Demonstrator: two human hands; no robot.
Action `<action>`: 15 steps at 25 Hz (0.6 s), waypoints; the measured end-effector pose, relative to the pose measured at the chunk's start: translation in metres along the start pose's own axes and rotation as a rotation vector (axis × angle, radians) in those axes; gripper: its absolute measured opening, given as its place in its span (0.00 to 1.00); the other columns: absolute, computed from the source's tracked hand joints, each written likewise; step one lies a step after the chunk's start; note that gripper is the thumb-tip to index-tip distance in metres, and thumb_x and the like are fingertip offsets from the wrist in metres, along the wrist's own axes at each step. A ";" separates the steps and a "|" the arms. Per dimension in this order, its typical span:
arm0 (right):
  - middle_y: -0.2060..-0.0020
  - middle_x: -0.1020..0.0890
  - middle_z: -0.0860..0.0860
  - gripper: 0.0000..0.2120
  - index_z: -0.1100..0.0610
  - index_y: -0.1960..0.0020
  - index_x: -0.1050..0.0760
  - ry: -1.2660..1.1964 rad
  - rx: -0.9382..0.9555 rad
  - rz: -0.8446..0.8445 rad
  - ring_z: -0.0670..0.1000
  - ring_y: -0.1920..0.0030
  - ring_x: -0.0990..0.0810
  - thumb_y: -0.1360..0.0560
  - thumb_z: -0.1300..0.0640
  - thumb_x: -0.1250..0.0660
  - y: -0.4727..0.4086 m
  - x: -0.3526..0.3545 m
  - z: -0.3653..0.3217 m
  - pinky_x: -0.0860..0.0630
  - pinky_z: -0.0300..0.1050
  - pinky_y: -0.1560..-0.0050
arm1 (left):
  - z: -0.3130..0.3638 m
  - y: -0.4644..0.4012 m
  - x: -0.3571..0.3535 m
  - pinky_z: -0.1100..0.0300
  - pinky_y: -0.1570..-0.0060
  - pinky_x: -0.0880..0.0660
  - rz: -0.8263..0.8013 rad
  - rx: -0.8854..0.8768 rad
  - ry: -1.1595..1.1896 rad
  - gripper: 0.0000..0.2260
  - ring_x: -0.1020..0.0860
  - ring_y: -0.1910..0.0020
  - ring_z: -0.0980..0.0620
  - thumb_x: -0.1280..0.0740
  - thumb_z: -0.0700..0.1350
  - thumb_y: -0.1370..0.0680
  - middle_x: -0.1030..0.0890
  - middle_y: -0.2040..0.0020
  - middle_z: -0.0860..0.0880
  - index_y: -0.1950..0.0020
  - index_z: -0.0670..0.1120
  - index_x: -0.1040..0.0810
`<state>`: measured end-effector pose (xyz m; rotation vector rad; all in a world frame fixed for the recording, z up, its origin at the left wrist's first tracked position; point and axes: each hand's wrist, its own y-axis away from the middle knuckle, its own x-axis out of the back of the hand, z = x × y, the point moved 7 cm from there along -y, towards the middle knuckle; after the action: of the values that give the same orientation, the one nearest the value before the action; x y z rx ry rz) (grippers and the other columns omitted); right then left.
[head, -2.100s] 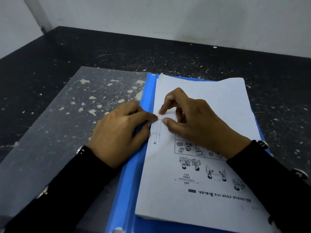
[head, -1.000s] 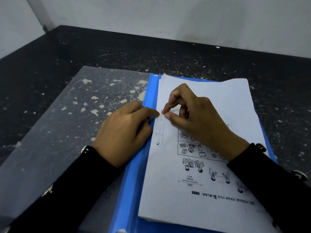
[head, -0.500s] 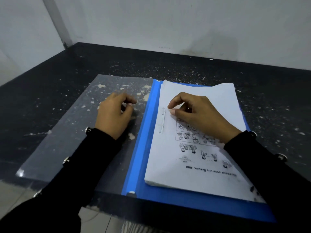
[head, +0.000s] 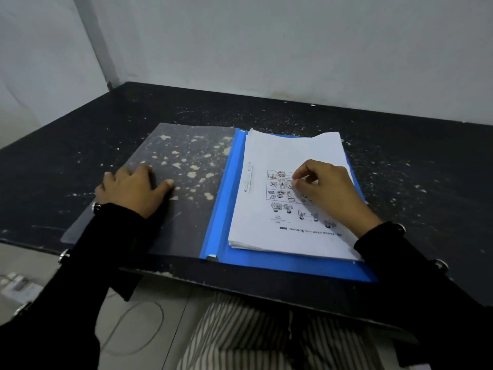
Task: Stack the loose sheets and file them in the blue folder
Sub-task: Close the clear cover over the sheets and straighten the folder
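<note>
The blue folder [head: 221, 209] lies open on the black table [head: 416, 166]. Its clear front cover [head: 192, 156] is spread flat to the left. The stacked sheets [head: 288, 148] sit on the blue back, and a white fastener strip [head: 248, 178] lies flat along their left margin. My left hand [head: 133, 188] rests on the clear cover with its fingers curled over the cover's left edge and its thumb flat on top. My right hand [head: 324, 186] rests on the printed top sheet, fingers curled, thumb and forefinger tips together, nothing visible between them.
The folder's near edge reaches the table's front edge [head: 240, 284]. White walls close the back and left. Below the table I see striped trousers [head: 253, 340], a thin cable [head: 138, 327] and a white block [head: 18, 287] on the floor.
Both hands have left the fastener strip. My left hand slid left across the clear cover to its edge. My right hand moved right onto the printed pictures. The view pulled back.
</note>
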<state>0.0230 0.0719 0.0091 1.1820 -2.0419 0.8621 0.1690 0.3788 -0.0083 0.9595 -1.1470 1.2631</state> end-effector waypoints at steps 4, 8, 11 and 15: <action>0.53 0.18 0.49 0.02 0.53 0.54 0.21 0.093 -0.030 0.043 0.50 0.49 0.22 0.26 0.55 0.30 0.020 0.007 0.001 0.26 0.52 0.46 | -0.013 -0.002 -0.003 0.40 0.36 0.34 -0.093 -0.002 0.057 0.25 0.32 0.35 0.34 0.38 0.64 0.27 0.30 0.33 0.37 0.37 0.49 0.28; 0.45 0.21 0.53 0.06 0.52 0.50 0.22 0.193 -0.119 0.060 0.56 0.40 0.27 0.26 0.52 0.31 0.032 0.014 0.012 0.28 0.56 0.41 | -0.020 -0.006 0.008 0.45 0.34 0.35 -0.142 0.030 0.048 0.30 0.30 0.35 0.35 0.34 0.63 0.28 0.27 0.35 0.36 0.34 0.44 0.30; 0.43 0.21 0.53 0.07 0.52 0.48 0.22 0.185 -0.133 0.060 0.56 0.39 0.27 0.25 0.52 0.32 0.038 0.016 0.017 0.28 0.56 0.40 | -0.016 -0.007 0.021 0.47 0.35 0.36 -0.127 0.012 0.020 0.31 0.29 0.35 0.37 0.31 0.61 0.29 0.25 0.36 0.37 0.34 0.42 0.30; 0.41 0.22 0.51 0.12 0.53 0.41 0.24 0.299 -0.084 0.039 0.53 0.38 0.28 0.22 0.52 0.38 0.044 0.008 0.011 0.37 0.62 0.32 | -0.027 -0.012 0.026 0.43 0.35 0.37 -0.104 0.053 0.068 0.32 0.29 0.36 0.36 0.25 0.59 0.34 0.25 0.36 0.37 0.36 0.45 0.27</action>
<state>-0.0210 0.0767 -0.0010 0.9101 -1.8427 0.9031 0.1828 0.4096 0.0129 0.9959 -1.0027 1.2376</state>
